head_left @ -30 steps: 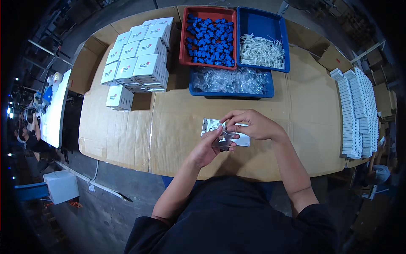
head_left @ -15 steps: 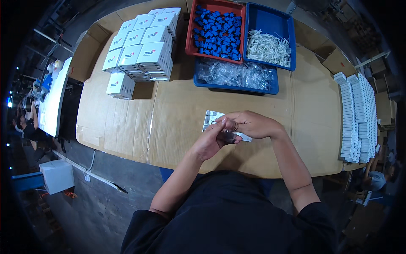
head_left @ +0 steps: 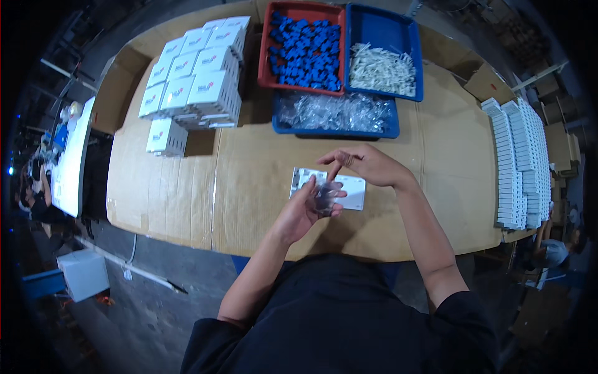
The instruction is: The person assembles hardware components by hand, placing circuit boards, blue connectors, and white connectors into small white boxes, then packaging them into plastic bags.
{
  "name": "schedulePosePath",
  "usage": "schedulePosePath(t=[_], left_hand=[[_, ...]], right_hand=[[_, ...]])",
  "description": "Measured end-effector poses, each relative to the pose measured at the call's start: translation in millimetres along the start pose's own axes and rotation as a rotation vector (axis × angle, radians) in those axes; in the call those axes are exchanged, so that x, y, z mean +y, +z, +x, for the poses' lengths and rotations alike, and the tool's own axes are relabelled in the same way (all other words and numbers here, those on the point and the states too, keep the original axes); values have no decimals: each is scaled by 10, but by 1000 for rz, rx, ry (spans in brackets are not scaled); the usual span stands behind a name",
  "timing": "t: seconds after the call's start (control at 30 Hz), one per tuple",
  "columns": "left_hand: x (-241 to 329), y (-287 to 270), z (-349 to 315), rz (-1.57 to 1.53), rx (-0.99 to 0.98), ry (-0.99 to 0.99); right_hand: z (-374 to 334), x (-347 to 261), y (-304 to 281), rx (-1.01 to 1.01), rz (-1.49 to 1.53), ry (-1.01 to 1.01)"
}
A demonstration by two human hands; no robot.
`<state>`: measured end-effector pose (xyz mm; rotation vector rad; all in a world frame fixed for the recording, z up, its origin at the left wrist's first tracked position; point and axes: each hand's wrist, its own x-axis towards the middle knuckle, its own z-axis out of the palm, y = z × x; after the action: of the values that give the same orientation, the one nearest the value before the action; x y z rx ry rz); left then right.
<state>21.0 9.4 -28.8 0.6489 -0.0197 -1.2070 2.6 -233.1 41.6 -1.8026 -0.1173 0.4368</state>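
Note:
My left hand [head_left: 299,212] holds a clear plastic piece [head_left: 324,198], thin and shiny, between thumb and fingers. The fingers show through it; whether it is a small bag or a moulded part I cannot tell. Just above and to the right is my right hand [head_left: 372,166], bent at the wrist, with its fingers apart and nothing visible in them. Beneath both hands, a flat white plastic case [head_left: 352,192] lies on the cardboard. Its left part shows small grey and dark details, and my left hand covers its middle.
Ahead stand a red tray [head_left: 264,78] of blue parts, a blue tray [head_left: 383,25] of white slender pieces and another blue tray [head_left: 336,133] of clear plastic pieces. White boxes [head_left: 180,91] are stacked at left, white slotted panels [head_left: 517,168] at right. Cardboard [head_left: 261,187] covers the table.
My hands were together over the white case. Now the right has lifted away up and right, its fingers spreading, while the left keeps the clear plastic piece. The view has shifted slightly.

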Motion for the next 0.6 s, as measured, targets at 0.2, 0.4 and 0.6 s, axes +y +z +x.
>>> schedulePosePath(t=[0.2,0.4,0.6], left_hand=[[-131,-146,-150,-44,-48,-71],[-297,-190,-235,-73,-4,-119],[-184,-115,-202,60,-8,-128]], right_hand=[[74,445,-1197,748,-386,-53],[184,714,-2402,1174,-653,77],[379,803,-2847,1275,-1185,90]])
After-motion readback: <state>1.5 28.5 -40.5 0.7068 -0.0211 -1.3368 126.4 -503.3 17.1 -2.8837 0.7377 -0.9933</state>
